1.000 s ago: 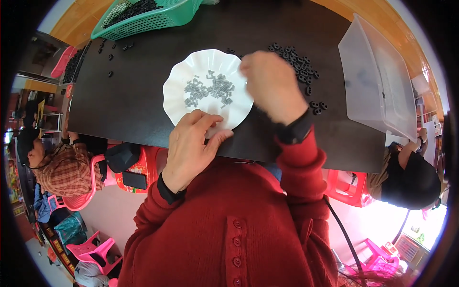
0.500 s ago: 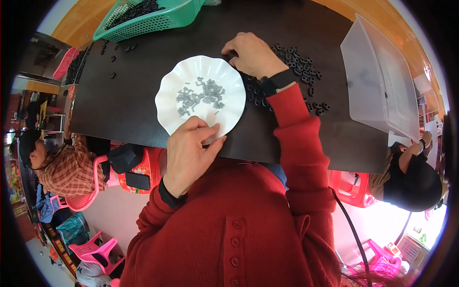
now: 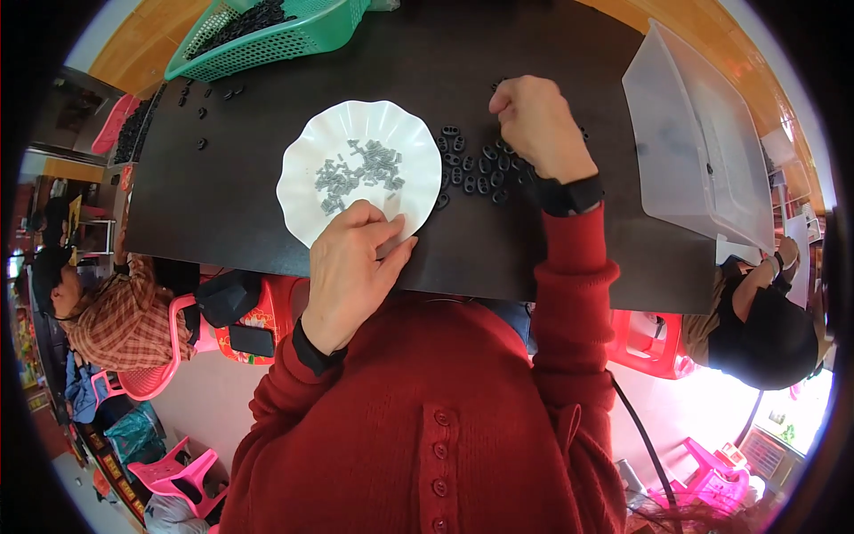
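Observation:
A white plate [image 3: 298,191] with a scalloped rim lies on the dark table, holding a scatter of small grey pieces [image 3: 374,165]. At its near rim is my left hand [image 3: 351,271], its index finger over the plate and its thumb at the edge, closed on the rim. To the right of the plate, my right hand [image 3: 541,129] hovers over or rests among small black two-holed pieces [image 3: 485,166]. Its fingers are curled and their tips hidden, so what they hold is unclear. One black piece shows beside the fingers. The hand and wrist cover part of the pile.
A green mesh basket [image 3: 311,40] of black parts stands at the far left, with a few loose black pieces [image 3: 203,114] below it. A translucent plastic bin [image 3: 685,151] stands on the right. Other people sit at the left [image 3: 133,311] and right [image 3: 769,329].
My right hand has moved right and slightly nearer, from beside the plate's far edge onto the pile, uncovering black pieces beside the plate. My left hand stays at the rim.

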Motion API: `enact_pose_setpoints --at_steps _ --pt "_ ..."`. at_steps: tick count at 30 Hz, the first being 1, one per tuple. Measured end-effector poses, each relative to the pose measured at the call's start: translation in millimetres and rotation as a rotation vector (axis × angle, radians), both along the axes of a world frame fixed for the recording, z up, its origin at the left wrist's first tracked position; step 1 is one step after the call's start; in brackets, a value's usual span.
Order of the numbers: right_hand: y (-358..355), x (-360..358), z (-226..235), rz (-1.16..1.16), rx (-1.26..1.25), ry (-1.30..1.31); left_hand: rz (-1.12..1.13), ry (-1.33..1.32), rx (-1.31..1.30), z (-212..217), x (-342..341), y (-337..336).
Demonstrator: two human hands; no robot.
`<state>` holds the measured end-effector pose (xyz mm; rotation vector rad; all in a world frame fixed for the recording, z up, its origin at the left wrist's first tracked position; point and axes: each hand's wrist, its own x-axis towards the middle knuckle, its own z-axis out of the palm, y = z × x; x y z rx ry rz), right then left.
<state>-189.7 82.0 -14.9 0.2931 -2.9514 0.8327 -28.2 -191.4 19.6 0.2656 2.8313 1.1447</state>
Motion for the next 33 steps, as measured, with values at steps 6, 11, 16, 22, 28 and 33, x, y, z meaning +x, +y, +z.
enact_pose_setpoints --at_steps 6,11,16,22,28,33 --pt "-20 57 48 -0.180 -0.795 -0.015 0.052 0.016 0.104 7 -1 2" --pt "-55 148 73 0.020 -1.163 -0.291 0.203 -0.219 0.787 15 9 24" --pt "-39 177 53 -0.014 -1.140 -0.170 0.151 -0.439 1.033 18 9 43" --pt "-24 187 46 -0.069 -1.196 -0.214 0.112 -0.452 0.984 3 14 58" --pt "-16 188 45 -0.089 -1.329 -0.335 0.118 -0.549 1.095 3 13 52" --pt "-10 190 36 -0.005 -1.243 -0.380 0.126 -0.593 1.000 11 14 44"
